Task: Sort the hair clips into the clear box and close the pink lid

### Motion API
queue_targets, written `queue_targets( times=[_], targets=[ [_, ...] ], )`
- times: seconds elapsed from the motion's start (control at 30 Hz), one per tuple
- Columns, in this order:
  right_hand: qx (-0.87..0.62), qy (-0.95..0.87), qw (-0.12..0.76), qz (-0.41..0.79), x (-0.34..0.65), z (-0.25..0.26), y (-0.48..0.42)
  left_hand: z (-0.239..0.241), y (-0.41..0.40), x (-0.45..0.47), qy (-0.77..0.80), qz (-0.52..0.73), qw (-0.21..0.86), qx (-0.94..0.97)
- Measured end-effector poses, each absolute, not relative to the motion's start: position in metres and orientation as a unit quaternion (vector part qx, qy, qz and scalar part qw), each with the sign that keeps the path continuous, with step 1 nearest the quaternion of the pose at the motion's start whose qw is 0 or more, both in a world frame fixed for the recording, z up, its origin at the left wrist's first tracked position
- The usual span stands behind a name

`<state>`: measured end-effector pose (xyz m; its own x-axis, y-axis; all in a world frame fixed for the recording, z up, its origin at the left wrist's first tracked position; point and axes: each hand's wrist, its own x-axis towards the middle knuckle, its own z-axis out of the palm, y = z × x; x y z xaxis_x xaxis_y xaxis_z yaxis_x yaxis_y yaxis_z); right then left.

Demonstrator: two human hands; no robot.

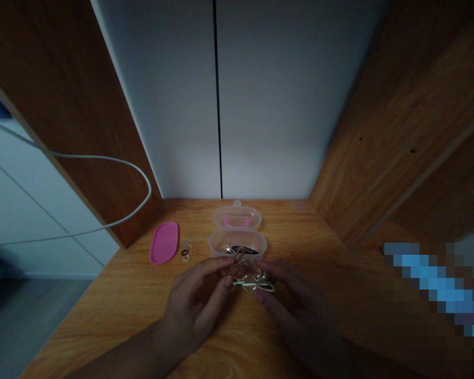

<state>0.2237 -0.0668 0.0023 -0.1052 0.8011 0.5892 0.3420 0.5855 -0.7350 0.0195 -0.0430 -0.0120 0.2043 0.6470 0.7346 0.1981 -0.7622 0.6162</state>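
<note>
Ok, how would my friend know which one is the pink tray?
Find the wooden tabletop, then the open see-through box on it. Left of that, past some tiny loops, lies the pink tray. Unlike the box, it's solid pink all over, a rounded oblong.

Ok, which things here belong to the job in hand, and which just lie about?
Likely the job: small accessories held by left hand and right hand; open translucent case; perhaps small rings and pink tray, untouched.

Likely incidental: white cable at left.
</note>
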Motion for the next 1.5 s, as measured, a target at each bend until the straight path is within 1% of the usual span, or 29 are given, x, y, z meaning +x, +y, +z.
queue_targets(
  times=[0.17,0.47,0.7,0.83,0.9,1.07,1.23,1.37,1.5],
  targets=[
    [-0.396,-0.723,0.525,0.214,0.225,0.004,-0.067,-0.001,-0.043,0.02,0.239,0.543,0.204,0.778],
    [-0.373,-0.677,0.571,0.274,0.225,0.003,-0.068,0.008,-0.045,0.022,0.232,0.546,0.186,0.783],
    [-0.362,-0.58,0.609,0.404,0.215,0.0,-0.072,0.008,-0.045,0.019,0.221,0.533,0.189,0.795],
    [-0.39,-0.534,0.582,0.474,0.213,-0.002,-0.072,0.008,-0.045,0.021,0.219,0.528,0.173,0.802],
    [-0.394,-0.534,0.575,0.477,0.214,-0.003,-0.07,0.007,-0.044,0.023,0.224,0.528,0.165,0.802],
    [-0.389,-0.568,0.582,0.433,0.215,-0.003,-0.066,0.004,-0.042,0.026,0.228,0.525,0.169,0.802],
    [-0.354,-0.571,0.59,0.449,0.212,-0.001,-0.066,0.0,-0.043,0.026,0.254,0.518,0.201,0.791],
    [-0.351,-0.555,0.596,0.461,0.21,-0.001,-0.067,-0.01,-0.045,0.025,0.287,0.519,0.235,0.77],
    [-0.349,-0.551,0.596,0.468,0.212,-0.002,-0.065,-0.019,-0.045,0.025,0.288,0.526,0.273,0.752]
  ],
)
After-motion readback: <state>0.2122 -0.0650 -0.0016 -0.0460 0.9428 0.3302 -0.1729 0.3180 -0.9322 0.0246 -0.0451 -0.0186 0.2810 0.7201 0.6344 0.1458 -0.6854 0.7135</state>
